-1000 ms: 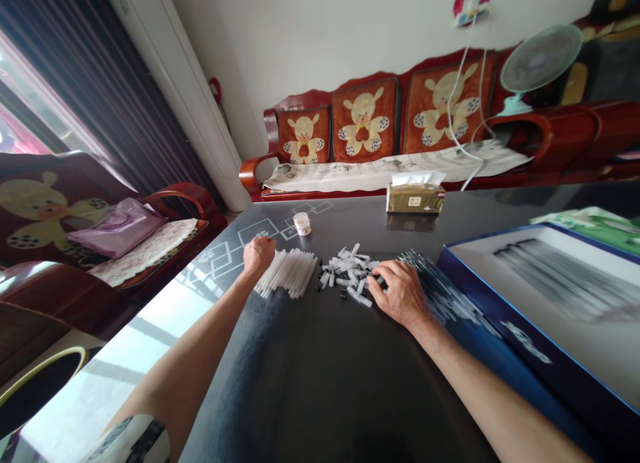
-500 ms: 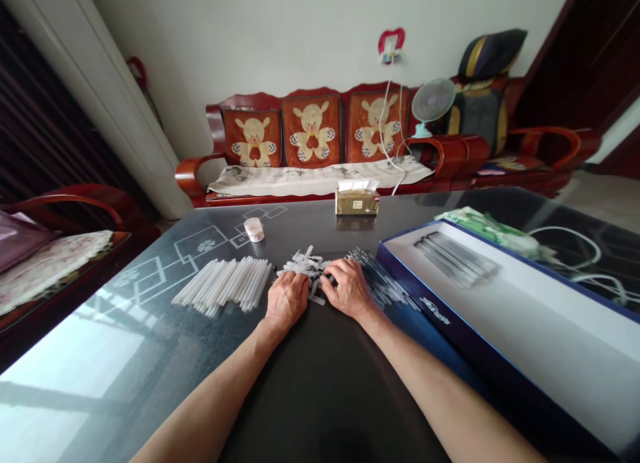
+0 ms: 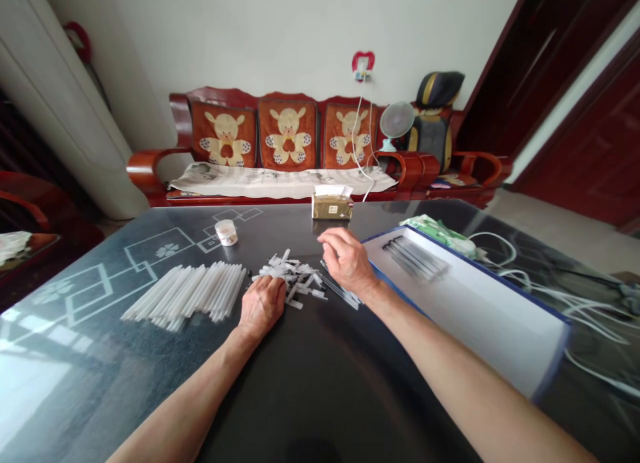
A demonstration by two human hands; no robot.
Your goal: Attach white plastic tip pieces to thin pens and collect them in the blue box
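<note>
Dark glossy table (image 3: 125, 383): open blue-edged box (image 3: 480, 271) at right, row of white plastic tubes (image 3: 185, 293) at left. Between them, pile of short translucent pieces (image 3: 293, 279) against left hand (image 3: 261, 307), palm down, fingers curled (any pinch: cannot tell). Right hand (image 3: 346, 259) raised, fingers loosely spread, pinching nothing, just above thin rods (image 3: 340, 291).

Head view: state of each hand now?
Left hand: palm down by the white plastic pieces; whether it grips anything cannot be told.
Right hand: open, empty.
</note>
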